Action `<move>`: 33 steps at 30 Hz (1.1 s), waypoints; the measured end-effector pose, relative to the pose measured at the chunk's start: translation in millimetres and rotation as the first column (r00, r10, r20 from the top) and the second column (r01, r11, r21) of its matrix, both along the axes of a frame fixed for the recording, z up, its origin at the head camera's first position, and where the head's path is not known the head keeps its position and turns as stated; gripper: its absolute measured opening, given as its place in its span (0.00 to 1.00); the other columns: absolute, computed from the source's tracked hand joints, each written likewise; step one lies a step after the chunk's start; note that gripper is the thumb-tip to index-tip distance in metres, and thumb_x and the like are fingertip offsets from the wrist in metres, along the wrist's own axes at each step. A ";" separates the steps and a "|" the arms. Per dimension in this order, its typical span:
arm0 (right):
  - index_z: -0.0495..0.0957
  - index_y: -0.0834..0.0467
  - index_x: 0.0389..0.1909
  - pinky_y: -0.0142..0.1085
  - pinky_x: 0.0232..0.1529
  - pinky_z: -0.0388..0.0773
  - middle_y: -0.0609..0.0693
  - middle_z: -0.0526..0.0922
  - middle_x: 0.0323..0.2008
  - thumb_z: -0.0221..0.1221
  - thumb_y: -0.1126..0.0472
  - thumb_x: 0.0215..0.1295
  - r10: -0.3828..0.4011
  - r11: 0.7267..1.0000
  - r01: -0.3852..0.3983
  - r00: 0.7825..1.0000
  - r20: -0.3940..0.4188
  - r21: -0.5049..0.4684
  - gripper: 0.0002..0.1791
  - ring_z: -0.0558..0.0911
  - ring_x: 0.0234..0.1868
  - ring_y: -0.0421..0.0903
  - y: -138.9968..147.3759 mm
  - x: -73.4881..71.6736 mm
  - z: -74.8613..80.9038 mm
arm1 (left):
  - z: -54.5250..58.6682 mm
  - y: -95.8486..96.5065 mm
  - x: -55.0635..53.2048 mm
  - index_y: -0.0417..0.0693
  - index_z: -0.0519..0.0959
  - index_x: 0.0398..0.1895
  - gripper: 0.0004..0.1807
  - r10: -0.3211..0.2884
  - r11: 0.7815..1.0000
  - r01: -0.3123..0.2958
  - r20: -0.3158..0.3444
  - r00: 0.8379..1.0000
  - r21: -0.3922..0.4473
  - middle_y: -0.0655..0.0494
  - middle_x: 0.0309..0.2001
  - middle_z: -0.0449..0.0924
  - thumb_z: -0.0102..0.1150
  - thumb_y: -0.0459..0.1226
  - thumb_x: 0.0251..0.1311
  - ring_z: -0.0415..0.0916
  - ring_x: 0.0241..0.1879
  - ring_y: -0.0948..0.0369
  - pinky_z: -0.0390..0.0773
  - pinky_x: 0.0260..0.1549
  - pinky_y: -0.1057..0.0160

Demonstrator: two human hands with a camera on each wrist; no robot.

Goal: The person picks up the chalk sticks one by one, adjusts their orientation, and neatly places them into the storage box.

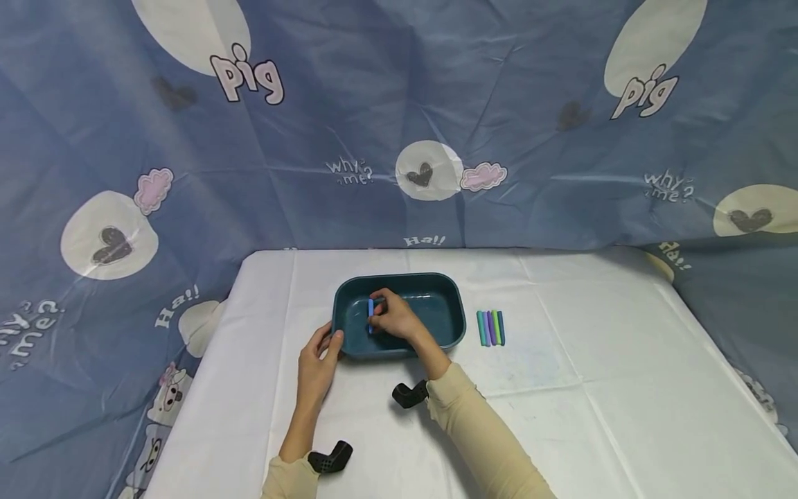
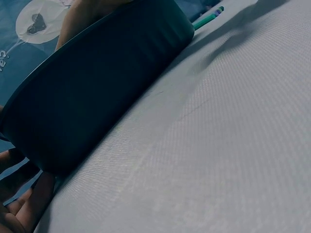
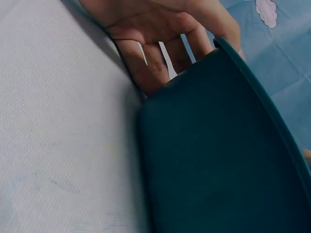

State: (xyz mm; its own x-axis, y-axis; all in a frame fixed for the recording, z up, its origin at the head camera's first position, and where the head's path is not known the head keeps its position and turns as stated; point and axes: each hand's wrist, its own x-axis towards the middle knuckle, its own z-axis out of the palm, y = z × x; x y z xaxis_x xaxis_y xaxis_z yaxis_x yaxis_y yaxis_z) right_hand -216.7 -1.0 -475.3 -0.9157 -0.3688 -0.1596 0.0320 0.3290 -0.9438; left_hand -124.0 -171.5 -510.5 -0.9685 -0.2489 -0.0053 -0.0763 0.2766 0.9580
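A dark teal plastic basin (image 1: 430, 341) stands on the white cloth in the head view. My left hand (image 1: 318, 367) grips its front left corner, thumb at the rim and fingers spread against the outer wall. The right wrist view also shows the left hand (image 3: 155, 29) by the basin wall (image 3: 209, 145). Over the basin's left half, my right hand (image 1: 397, 320) pinches a short blue crayon-like stick (image 1: 370, 307), which points away from me. From the left wrist camera, the basin's outside (image 2: 97, 82) hides most of the right hand.
Right of the basin, several crayon-like sticks (image 1: 491, 328) in teal, blue, purple, green and navy lie side by side. Faint bluish smudges mark the white cloth (image 1: 536, 360) near them. A blue printed curtain (image 1: 386, 118) hangs behind the table.
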 end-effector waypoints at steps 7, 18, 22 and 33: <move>0.68 0.64 0.57 0.33 0.27 0.82 0.50 0.71 0.28 0.63 0.73 0.54 -0.007 0.997 0.007 1.000 -0.003 0.083 0.28 0.77 0.23 0.41 -4.7 0.5 2.5 | 1.2 -1.3 -0.1 0.58 0.73 0.60 0.26 -0.001 1.000 0.001 -0.015 1.000 0.004 0.52 0.54 0.80 0.54 0.57 0.61 0.77 0.54 0.62 0.72 0.42 0.81; 0.69 0.60 0.56 0.30 0.25 0.76 0.48 0.73 0.27 0.67 0.67 0.53 0.000 0.964 0.013 0.999 -0.048 0.266 0.28 0.78 0.21 0.40 -10.3 1.8 3.3 | -1.4 -0.6 -0.5 0.56 0.73 0.60 0.26 -0.007 1.000 0.007 -0.021 1.000 0.001 0.51 0.53 0.81 0.54 0.55 0.62 0.77 0.54 0.61 0.72 0.43 0.81; 0.69 0.58 0.56 0.31 0.30 0.72 0.49 0.77 0.29 0.67 0.62 0.54 0.022 0.932 0.014 0.995 -0.094 0.361 0.28 0.77 0.26 0.41 -11.0 2.9 3.9 | -1.8 -0.6 -0.3 0.56 0.73 0.60 0.26 0.009 1.000 -0.010 -0.019 1.000 -0.020 0.52 0.52 0.81 0.54 0.55 0.62 0.78 0.53 0.62 0.68 0.47 0.82; 0.69 0.57 0.56 0.35 0.32 0.72 0.50 0.81 0.32 0.66 0.58 0.56 0.059 0.885 0.018 0.987 -0.149 0.465 0.27 0.77 0.28 0.43 -14.0 3.9 3.4 | -1.4 -0.2 -0.7 0.54 0.73 0.60 0.26 -0.020 0.999 0.021 -0.041 0.999 0.043 0.49 0.54 0.80 0.55 0.54 0.62 0.75 0.45 0.81 0.77 0.39 0.78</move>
State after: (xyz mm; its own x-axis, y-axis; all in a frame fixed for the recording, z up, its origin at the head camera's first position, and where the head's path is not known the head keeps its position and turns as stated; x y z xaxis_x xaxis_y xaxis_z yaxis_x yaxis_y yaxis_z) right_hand -212.9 -15.0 -472.0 -0.9359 -0.3063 -0.1741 -0.1131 0.7291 -0.6750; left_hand -124.7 -171.7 -511.9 -0.9730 -0.2295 0.0235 -0.0321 0.2356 0.9713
